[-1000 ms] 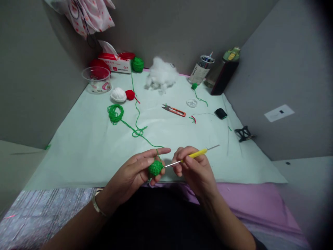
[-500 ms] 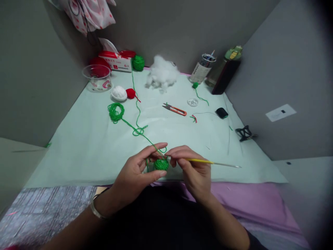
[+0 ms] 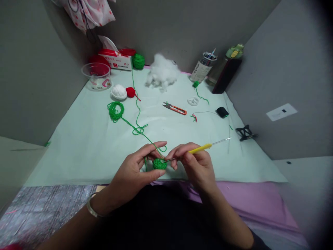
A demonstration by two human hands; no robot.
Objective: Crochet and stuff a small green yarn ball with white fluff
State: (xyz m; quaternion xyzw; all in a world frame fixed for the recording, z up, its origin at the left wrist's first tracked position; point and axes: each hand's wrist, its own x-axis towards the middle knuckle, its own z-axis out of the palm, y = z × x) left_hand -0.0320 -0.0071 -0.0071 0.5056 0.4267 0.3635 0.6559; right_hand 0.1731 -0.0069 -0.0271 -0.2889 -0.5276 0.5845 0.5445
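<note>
My left hand (image 3: 134,170) pinches a small green crocheted piece (image 3: 159,164) near the table's front edge. Green yarn (image 3: 148,139) runs from the piece over my raised left forefinger towards a loose green coil (image 3: 116,111). My right hand (image 3: 198,166) is closed around a crochet hook with a yellow handle (image 3: 201,148). One thin metal end of the hook meets the top of the green piece; the other end points up and to the right. Whether a loop sits on the hook's tip is too small to tell.
Orange snips (image 3: 174,108) lie mid-table. White stuffing (image 3: 162,71), a tissue box (image 3: 118,59) and a clear tub (image 3: 97,78) stand at the back. A pen holder (image 3: 203,67) and bottle (image 3: 229,69) are back right; a black stand (image 3: 245,133) is at right.
The hook has tilted, its outer end swinging up and slightly left. My right hand has turned with it, and the hook's inner tip has moved down to the green piece's top.
</note>
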